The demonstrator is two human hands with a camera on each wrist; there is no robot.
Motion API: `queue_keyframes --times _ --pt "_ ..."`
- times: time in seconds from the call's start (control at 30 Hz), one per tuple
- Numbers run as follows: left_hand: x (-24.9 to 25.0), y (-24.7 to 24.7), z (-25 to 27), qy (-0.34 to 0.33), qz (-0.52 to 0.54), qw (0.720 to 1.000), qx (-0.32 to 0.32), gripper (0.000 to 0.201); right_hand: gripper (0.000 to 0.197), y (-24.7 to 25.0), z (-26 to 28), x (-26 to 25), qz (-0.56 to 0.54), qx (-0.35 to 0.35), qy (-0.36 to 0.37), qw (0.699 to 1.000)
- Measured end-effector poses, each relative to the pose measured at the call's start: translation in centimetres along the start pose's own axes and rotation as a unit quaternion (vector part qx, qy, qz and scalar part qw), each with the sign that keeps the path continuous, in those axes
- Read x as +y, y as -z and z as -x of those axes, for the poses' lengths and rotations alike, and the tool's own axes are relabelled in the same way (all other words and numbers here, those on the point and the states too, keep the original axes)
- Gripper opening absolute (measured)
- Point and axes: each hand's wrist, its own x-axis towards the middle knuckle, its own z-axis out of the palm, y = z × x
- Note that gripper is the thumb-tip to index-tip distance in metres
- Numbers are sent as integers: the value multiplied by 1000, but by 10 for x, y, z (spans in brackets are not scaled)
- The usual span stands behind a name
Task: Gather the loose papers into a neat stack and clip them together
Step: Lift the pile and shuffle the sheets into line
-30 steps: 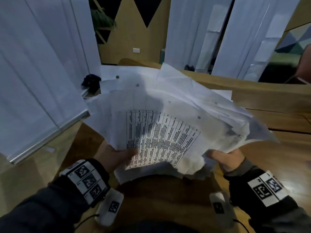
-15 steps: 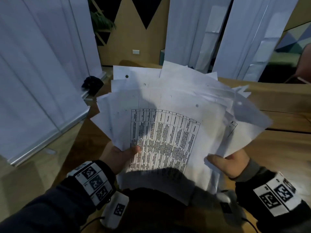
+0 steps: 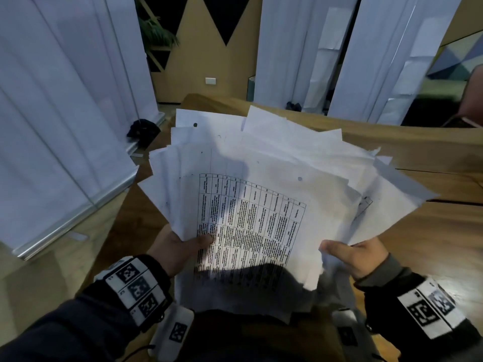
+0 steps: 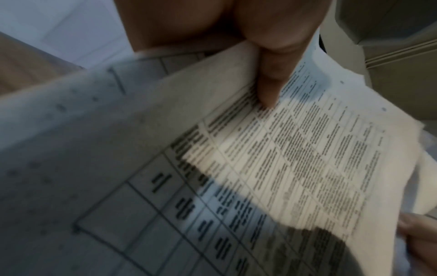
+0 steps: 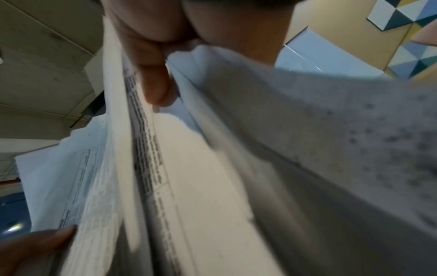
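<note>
A fanned bundle of white papers (image 3: 261, 178) is held up in the air above the wooden table (image 3: 431, 244). The top sheet carries a printed table of text. My left hand (image 3: 180, 246) grips the bundle's lower left edge, thumb on top of the printed sheet (image 4: 295, 158). My right hand (image 3: 350, 254) pinches the lower right edge, thumb on top, with sheets (image 5: 189, 168) splayed on both sides of it. The sheets are uneven, with corners sticking out at the top and right. No clip is in view.
White roller banners (image 3: 65, 113) stand at the left and at the back. A dark object (image 3: 142, 130) lies on the floor by the left banner. Wrist bands with square markers and small white devices sit on both arms.
The bundle has tilted more upright and drawn together: the sheets that spread out far to the right are now closer to the rest. Both hands kept their grip.
</note>
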Motion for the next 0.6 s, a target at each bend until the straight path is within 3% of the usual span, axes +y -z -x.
queue_keyframes --times 0.07,0.1,0.17,0.27,0.3,0.37,0.47,0.6 --pt "-2 1 -1 9 -23 999 -25 62 23 2 -5 2 -15 -33 -1 999" --pt "-4 1 -2 12 -28 999 -28 64 27 1 -8 -1 -12 -59 2 998" --pt "-4 -3 -5 6 -34 999 -26 51 34 -2 -14 2 -16 -112 -6 994" --pt "0 -8 -6 -3 -38 999 11 15 75 2 -18 -4 -25 -193 36 980" --pt "0 -8 -6 -4 -24 1000 16 20 76 0 -21 -16 -22 -195 54 979" --pt "-5 -4 -10 5 25 1000 -6 33 55 -5 -23 -39 -19 -226 81 971" --pt "-17 1 -17 27 65 997 -17 83 40 -5 -26 -45 -81 -314 50 945" --pt "-18 1 -21 7 89 995 -51 89 39 -7 -32 -32 -179 -309 -33 933"
